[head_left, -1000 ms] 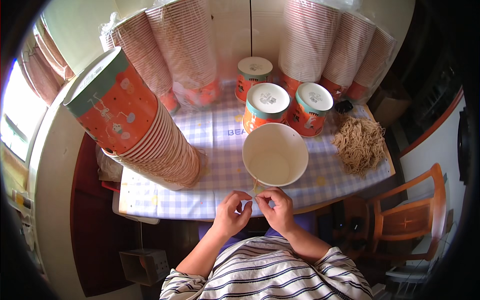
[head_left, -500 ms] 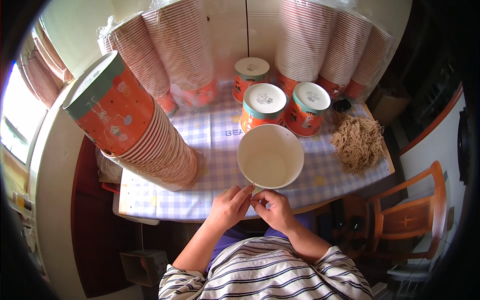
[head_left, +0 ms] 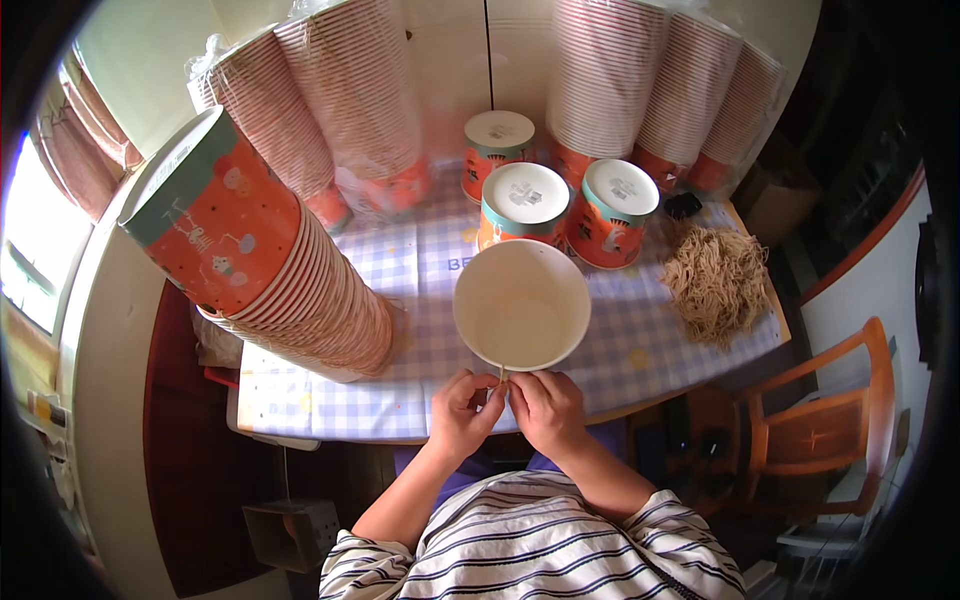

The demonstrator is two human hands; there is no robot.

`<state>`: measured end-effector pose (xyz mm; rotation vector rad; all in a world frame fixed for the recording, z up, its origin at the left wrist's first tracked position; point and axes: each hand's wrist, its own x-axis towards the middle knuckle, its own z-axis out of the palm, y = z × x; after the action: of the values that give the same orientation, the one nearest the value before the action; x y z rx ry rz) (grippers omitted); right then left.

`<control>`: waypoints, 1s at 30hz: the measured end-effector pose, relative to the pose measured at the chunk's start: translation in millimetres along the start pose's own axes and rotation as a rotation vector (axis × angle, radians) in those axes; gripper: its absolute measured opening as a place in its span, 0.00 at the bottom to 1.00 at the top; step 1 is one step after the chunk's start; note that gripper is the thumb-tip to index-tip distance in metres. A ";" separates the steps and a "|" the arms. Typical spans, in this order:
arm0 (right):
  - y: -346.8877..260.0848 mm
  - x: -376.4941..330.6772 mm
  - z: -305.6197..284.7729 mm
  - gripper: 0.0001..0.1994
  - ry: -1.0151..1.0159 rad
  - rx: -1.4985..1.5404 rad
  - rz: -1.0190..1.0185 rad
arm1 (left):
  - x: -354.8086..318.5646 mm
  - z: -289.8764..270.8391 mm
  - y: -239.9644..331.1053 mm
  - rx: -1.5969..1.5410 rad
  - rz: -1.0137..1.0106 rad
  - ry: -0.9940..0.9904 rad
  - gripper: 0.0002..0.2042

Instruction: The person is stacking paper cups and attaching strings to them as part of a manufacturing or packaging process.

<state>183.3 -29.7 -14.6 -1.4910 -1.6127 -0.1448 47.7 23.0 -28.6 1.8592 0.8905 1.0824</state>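
Left hand [head_left: 462, 412] and right hand [head_left: 545, 408] pinch a thin string [head_left: 502, 378] just below the open cup [head_left: 521, 305].

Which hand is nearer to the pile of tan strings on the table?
Right. The right hand sits at the open cup's near rim, down-left of the tan string pile; the left hand is beside it, farther from the pile.

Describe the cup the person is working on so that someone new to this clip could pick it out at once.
On the checked tablecloth, look at the near edge, just beyond the left hand and right hand. The open white cup stands there, its bare inside showing. The three orange cups behind it wear white lids; this one has none.
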 end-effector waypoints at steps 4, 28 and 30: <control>3.6 -3.4 10.1 0.08 0.008 0.121 0.066 | -8.8 9.8 -5.8 -0.366 -0.222 0.036 0.05; 5.4 -11.3 25.1 0.07 -0.117 1.435 0.923 | -4.1 4.6 10.9 -0.765 -0.639 0.087 0.06; 3.6 -11.1 25.4 0.08 -0.081 1.388 0.917 | -4.1 7.1 11.5 -0.713 -0.600 0.111 0.07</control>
<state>171.6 -21.0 -38.4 -0.8879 -0.5523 1.2800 54.5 12.4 -22.2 0.8745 0.8876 0.9468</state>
